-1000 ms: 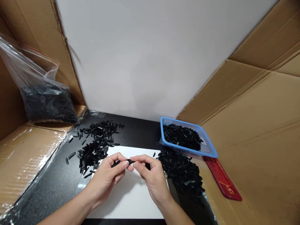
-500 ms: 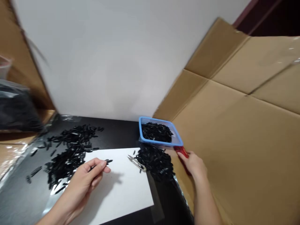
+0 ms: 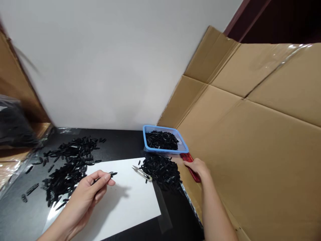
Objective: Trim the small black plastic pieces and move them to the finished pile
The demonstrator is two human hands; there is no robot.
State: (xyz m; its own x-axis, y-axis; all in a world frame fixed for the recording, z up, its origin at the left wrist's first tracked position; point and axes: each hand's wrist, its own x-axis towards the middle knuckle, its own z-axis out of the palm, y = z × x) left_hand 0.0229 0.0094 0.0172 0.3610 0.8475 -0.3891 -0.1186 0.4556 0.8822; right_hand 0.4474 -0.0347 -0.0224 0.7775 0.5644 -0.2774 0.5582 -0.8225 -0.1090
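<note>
Small dark elongated pieces (image 3: 113,174) are pinched between thumb and fingers of my left hand (image 3: 93,190), above a white sheet (image 3: 130,204). My right hand (image 3: 199,168) is at the right edge of the table, its fingers closed on a long red object (image 3: 192,174), partly hidden by the hand; its kind I cannot make out. Thread snips (image 3: 142,173) lie on the sheet's upper right corner, points to the left. Beside them a heap of black pieces (image 3: 162,170) covers the dark table. A blue plastic basket (image 3: 167,151) behind this heap holds more black pieces.
Another pile of black pieces (image 3: 66,170) spreads over the left of the table, some scattered. A cardboard wall (image 3: 250,150) stands on the right and a white wall (image 3: 100,67) at the back. A dark plastic bag (image 3: 15,125) lies far left.
The view has shifted slightly, moving the scene to the left. My left hand keeps its pinch over the sheet. My right hand stays at the red object, more of which now shows.
</note>
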